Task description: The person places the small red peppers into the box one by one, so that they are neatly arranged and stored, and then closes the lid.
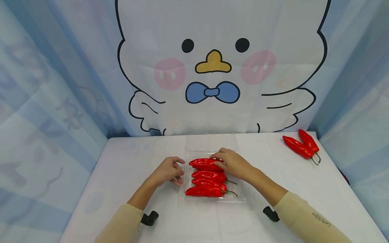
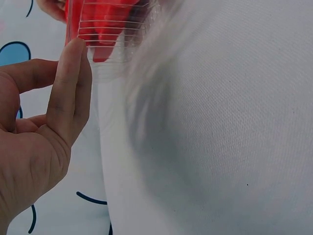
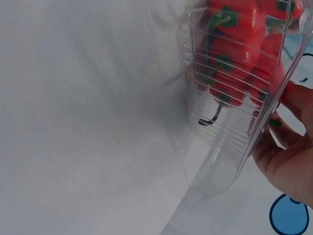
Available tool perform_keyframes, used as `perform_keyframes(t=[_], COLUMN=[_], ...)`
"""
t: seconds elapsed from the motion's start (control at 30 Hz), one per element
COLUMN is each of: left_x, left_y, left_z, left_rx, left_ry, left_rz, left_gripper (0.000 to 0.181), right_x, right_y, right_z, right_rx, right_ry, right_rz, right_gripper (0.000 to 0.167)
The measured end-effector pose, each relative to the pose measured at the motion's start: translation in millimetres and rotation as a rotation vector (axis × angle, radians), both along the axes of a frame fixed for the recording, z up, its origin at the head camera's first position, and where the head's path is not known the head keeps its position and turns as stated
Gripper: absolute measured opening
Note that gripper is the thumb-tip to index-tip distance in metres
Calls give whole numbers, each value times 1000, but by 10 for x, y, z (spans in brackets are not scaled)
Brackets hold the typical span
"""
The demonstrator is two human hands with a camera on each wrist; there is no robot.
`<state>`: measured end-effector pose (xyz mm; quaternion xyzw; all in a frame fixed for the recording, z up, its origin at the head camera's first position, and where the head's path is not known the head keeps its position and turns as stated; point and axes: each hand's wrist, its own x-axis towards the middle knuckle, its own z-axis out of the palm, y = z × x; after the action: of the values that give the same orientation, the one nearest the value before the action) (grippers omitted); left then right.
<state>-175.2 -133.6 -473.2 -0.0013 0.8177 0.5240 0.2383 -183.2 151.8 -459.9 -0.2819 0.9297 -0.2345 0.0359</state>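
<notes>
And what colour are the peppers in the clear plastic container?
The peppers are glossy red; the head view shows them best.

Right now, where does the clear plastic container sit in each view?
Head: the clear plastic container is at lower middle.
Left wrist: upper left, cut off by the top edge.
Right wrist: upper right, also cut off at the top.
Shared landmark: the red peppers in the container show in all three views.
</notes>
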Motion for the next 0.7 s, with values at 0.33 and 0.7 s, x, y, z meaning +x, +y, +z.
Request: perform_keyframes(t=[0.33, 0.7], left_x=[-3, 1], left_y=[1, -5], left_z=[-7, 8], left_rx=[1, -3], left_ry=[-2, 5], left_rz=[-1, -2], left_gripper=[42, 43], right_x=[-7, 17], right_y=[12, 65], right_z=[-1, 15], right_rx=[-3, -4], right_ry=[-1, -33], right_rz=[3, -14], right_gripper=[28, 37])
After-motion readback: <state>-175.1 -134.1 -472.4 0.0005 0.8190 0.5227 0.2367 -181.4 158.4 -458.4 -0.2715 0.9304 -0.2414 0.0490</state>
